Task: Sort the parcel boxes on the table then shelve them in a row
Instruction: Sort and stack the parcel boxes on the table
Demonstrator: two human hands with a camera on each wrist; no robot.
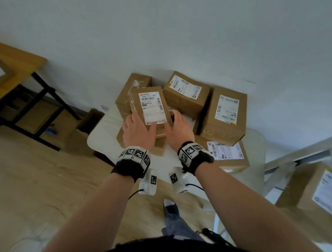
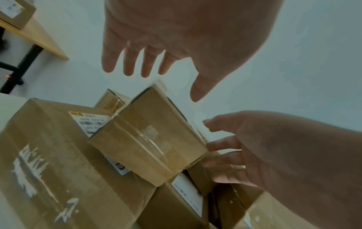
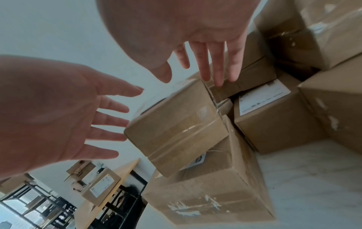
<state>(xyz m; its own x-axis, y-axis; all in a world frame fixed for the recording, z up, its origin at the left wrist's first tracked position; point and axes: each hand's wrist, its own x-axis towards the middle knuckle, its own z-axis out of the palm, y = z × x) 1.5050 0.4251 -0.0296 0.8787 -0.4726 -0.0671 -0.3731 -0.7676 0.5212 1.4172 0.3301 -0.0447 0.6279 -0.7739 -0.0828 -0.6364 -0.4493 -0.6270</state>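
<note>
On the white bench (image 1: 105, 123) the parcel boxes (image 1: 224, 116) lie unsorted in a heap; I judge the shelving is not begun. My left hand (image 1: 136, 132) and right hand (image 1: 177, 129), fingers spread, flank the small top box (image 1: 151, 104), barely touching. No shelf row is clearly visible.

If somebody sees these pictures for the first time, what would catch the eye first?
Probably the small labelled box, tilted on top of the pile of parcel boxes in the middle of the white table. The left hand and right hand flank it with fingers spread, not yet gripping. To the right, a bigger box shows a large white label.
</note>
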